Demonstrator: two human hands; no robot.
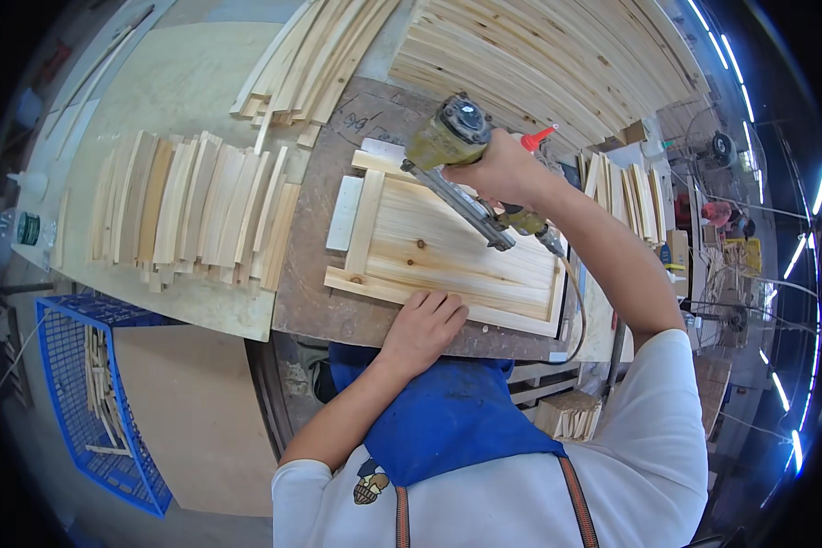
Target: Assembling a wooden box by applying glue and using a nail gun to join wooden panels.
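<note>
A pneumatic nail gun (457,187) is gripped in my right hand (502,172), its nose near the far left corner of a wooden frame. An air hose (575,283) runs from its handle end down past the frame's right side. Pale wood strips edge the frame (384,290), with a knotty wooden panel (466,256) inside them. My left hand (426,320) rests on the frame's near strip, fingers laid over the wood. Against the left strip lies a metal block (343,214).
Rows of wood strips (187,205) stand at left, with longer strips (315,64) behind. Stacked panels (548,64) fill the far right of the worktable (306,265). A blue crate (100,393) sits lower left. A red-tipped bottle (537,139) is beyond my right hand.
</note>
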